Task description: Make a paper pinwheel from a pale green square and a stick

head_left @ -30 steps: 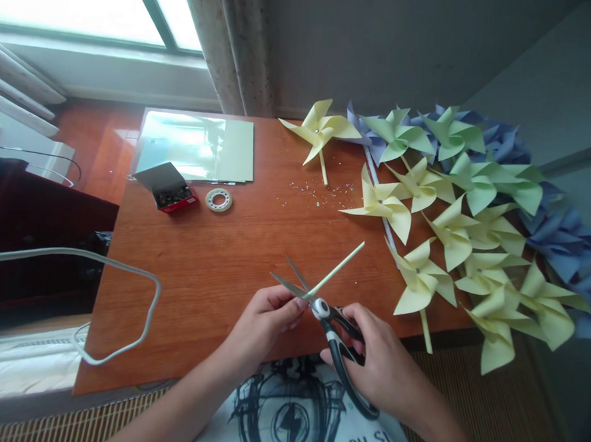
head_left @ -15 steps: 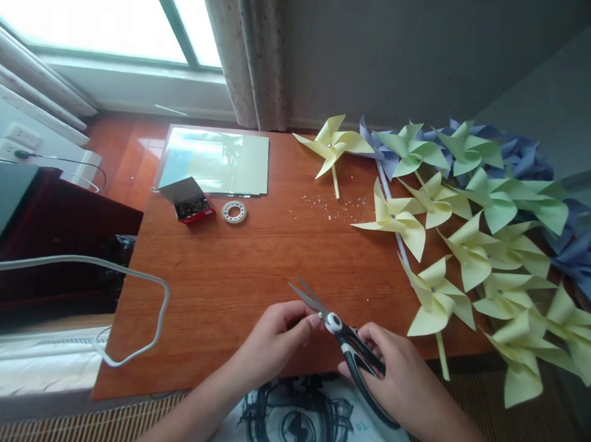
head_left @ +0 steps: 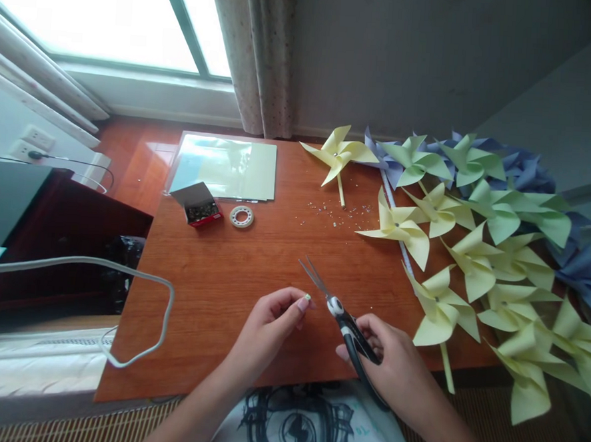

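My right hand (head_left: 387,353) is closed round the black and white handles of a pair of scissors (head_left: 337,309), whose blades are a little apart and point up and left over the table. To their left, my left hand (head_left: 276,323) pinches a tiny pale green piece (head_left: 307,297) between thumb and forefinger. The piece is too small to name and sits apart from the blades. Yellow paper pinwheels (head_left: 441,303) lie to the right of my hands, the nearest with a rolled paper stick.
On the wooden table (head_left: 211,296) are a red box of small metal pieces (head_left: 203,214), a tape roll (head_left: 242,216), paper sheets in clear plastic (head_left: 223,166) and scattered scraps (head_left: 333,213). Green pinwheels (head_left: 414,160) and purple ones lie at right. A white cable (head_left: 164,320) crosses the left edge.
My left hand has moved slightly left, away from the scissors, keeping the tiny piece pinched. The scissors have turned a little more upright. The view has shifted slightly.
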Demonstrator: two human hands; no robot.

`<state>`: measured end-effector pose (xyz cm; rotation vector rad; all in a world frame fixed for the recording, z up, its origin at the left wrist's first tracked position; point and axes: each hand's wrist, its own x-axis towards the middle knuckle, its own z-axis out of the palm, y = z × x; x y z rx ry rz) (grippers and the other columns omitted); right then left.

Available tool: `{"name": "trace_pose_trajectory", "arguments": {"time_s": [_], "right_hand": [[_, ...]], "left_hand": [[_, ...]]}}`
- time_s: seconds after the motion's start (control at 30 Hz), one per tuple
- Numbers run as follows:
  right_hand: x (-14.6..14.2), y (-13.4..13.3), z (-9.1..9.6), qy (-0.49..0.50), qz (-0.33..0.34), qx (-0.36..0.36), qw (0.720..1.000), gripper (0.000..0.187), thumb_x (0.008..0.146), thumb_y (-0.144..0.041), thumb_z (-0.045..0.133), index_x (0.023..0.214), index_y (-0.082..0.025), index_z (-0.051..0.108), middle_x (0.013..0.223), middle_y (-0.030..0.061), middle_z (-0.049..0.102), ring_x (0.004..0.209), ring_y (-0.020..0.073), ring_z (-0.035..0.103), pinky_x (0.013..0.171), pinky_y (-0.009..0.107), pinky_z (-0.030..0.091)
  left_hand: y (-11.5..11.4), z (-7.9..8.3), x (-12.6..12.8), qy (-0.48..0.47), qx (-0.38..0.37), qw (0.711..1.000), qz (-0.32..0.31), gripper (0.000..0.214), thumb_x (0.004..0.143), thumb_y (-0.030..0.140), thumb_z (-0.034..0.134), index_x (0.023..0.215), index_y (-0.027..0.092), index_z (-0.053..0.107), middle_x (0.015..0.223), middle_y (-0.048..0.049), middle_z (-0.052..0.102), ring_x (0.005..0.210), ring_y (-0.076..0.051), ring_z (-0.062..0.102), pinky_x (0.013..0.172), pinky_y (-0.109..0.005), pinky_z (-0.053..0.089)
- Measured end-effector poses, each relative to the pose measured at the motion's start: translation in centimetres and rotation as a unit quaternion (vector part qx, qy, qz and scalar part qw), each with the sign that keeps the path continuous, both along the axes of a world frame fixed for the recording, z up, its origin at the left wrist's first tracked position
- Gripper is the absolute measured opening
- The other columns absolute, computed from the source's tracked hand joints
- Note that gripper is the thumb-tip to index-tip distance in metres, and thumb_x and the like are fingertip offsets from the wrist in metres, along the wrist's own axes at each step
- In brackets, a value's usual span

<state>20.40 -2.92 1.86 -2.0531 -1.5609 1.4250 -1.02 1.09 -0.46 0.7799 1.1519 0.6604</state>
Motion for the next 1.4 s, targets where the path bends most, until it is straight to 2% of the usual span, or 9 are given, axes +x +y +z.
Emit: {"name": "trace_pose_trajectory", "arguments": {"time_s": [0.17,0.4,0.6,0.83,1.03,1.4], "right_hand": [[-0.4,0.1,0.0,0.012,-0.002,-0.001,1.0,0.026,0.08,-0.046,0.07,0.082,-0.023,0.059,0.072,-0.0003,0.065,0.065,0.0195,0.06,0.061,0.03,0.045],[-0.5,0.2,-0.2,0.015,-0.003,-0.003,1.0,0.026,0.081,-0.047,0.069,0.083,-0.023,0.059,0.075,0.0009,0.067,0.067,0.0203,0.062,0.064,0.031,0.047],[-0.6,-0.1,-0.6,0.01,-0.002,0.011,1.0,0.027,0.08,-0.048,0.069,0.083,-0.023,0.06,0.073,0.0005,0.067,0.066,0.0201,0.062,0.062,0.03,0.048],[-0.7,-0.3,-0.9,0.01,-0.004,0.028,1.0,0.023,0.081,-0.046,0.067,0.083,-0.023,0.061,0.074,0.0009,0.069,0.064,0.0198,0.064,0.06,0.03,0.048],[-0.7,-0.3,-1.1,0.008,-0.01,0.03,0.999,0.026,0.081,-0.048,0.068,0.084,-0.023,0.062,0.075,0.0023,0.07,0.066,0.0202,0.065,0.061,0.03,0.05],[-0.9,-0.2,-0.9,0.012,-0.014,0.034,0.999,0.025,0.081,-0.047,0.068,0.084,-0.022,0.063,0.075,0.0016,0.072,0.065,0.0193,0.066,0.06,0.029,0.048]], "left_hand": [[0.1,0.0,0.0,0.001,-0.002,1.0,0.003,0.033,0.09,0.047,0.066,0.087,0.015,0.069,0.067,0.0015,0.052,0.064,-0.012,0.041,0.053,-0.023,0.026],[0.1,0.4,0.0,-0.002,-0.001,1.0,0.006,0.032,0.088,0.047,0.069,0.086,0.015,0.069,0.067,0.0015,0.053,0.063,-0.011,0.041,0.054,-0.023,0.025],[0.1,0.4,0.0,-0.024,-0.016,0.999,0.02,0.038,0.093,0.05,0.06,0.084,0.014,0.069,0.064,0.0019,0.05,0.058,-0.011,0.037,0.053,-0.023,0.024],[0.2,0.1,0.1,-0.002,-0.015,0.999,0.029,0.035,0.088,0.048,0.068,0.079,0.014,0.068,0.062,0.0026,0.048,0.058,-0.011,0.036,0.052,-0.023,0.024],[0.4,0.1,0.1,0.012,-0.003,0.999,0.048,0.034,0.086,0.046,0.071,0.079,0.013,0.07,0.063,0.0017,0.051,0.061,-0.011,0.039,0.054,-0.023,0.029],[0.4,0.7,0.3,-0.007,-0.022,0.997,0.07,0.028,0.082,0.042,0.077,0.086,0.015,0.074,0.065,0.0011,0.055,0.06,-0.011,0.04,0.053,-0.022,0.029]]}}
